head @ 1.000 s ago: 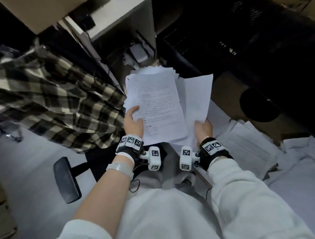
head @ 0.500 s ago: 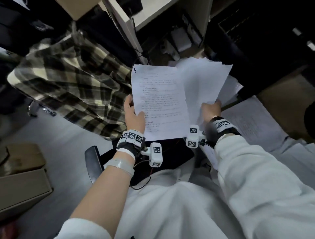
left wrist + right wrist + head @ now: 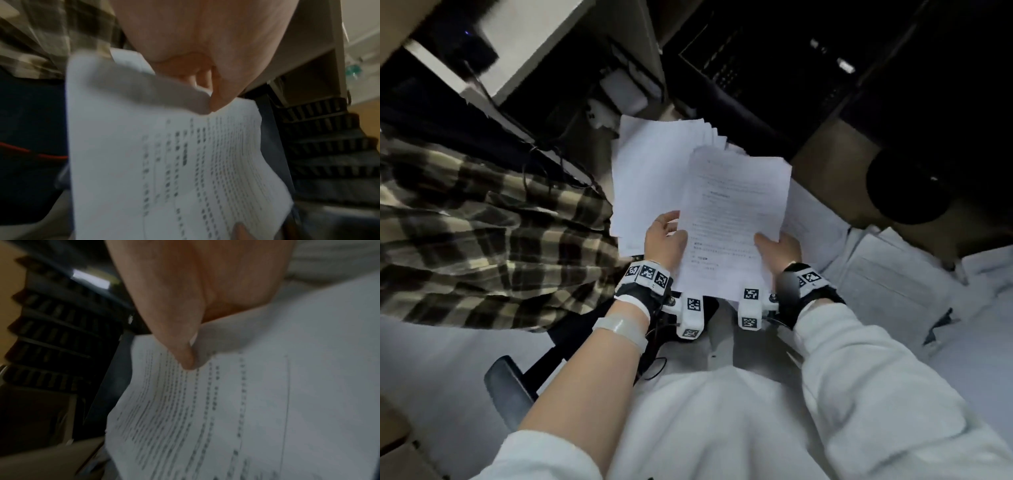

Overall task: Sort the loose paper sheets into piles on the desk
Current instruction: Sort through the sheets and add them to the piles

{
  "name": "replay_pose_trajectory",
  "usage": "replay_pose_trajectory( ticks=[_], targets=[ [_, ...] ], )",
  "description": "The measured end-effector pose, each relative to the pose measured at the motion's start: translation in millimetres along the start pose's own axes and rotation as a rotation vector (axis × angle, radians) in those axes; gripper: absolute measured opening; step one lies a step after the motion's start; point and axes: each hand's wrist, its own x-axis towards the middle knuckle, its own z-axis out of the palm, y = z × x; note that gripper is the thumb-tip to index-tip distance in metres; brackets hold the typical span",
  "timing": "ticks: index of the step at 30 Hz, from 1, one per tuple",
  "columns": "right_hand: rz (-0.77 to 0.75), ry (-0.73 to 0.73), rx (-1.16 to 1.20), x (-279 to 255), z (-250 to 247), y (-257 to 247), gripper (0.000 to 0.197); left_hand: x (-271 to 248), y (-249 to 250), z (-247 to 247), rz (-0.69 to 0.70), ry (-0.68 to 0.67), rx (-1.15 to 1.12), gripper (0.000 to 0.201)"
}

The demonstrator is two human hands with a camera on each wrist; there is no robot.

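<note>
I hold paper in both hands over my lap. My left hand (image 3: 666, 236) grips the lower edge of a fanned stack of white sheets (image 3: 650, 171). A printed sheet (image 3: 736, 212) lies in front of that stack, to its right. My right hand (image 3: 774, 245) pinches the printed sheet's lower right edge. In the right wrist view the thumb (image 3: 185, 360) presses on the printed sheet (image 3: 205, 410). In the left wrist view the thumb (image 3: 218, 100) pins a curled paper edge above the printed sheet (image 3: 185, 162). The fingers under the paper are hidden.
Loose sheets and piles (image 3: 893, 281) cover the desk at the right. A plaid shirt (image 3: 482, 233) hangs at the left, with a chair armrest (image 3: 506, 390) below it. Black stacked trays (image 3: 756, 68) and a round black object (image 3: 907, 185) sit beyond the paper.
The printed sheet has passed from the left side to the right, where the right hand holds it. The fanned stack has moved from the right hand's side to the left hand's. The head view swung right.
</note>
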Motion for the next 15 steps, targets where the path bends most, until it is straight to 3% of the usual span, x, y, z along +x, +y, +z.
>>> replay_pose_trajectory(
  ticks=[3,7,9,12,15],
  targets=[
    [0.164,0.173,-0.093,17,-44,28,0.035,3,-5,45,-0.005,-0.148,0.115,0.039],
    [0.299,0.197,-0.156,27,-67,63,0.044,3,-12,88,0.013,-0.268,0.367,0.048],
    [0.331,0.205,-0.118,43,-70,82,0.058,7,-15,100,0.010,-0.279,0.436,0.056],
    [0.389,0.175,-0.109,71,-72,104,0.092,16,-21,110,0.020,-0.281,0.555,0.069],
    [0.444,0.107,-0.066,53,-77,65,0.094,23,-24,119,0.023,-0.218,0.738,0.089]
  ],
)
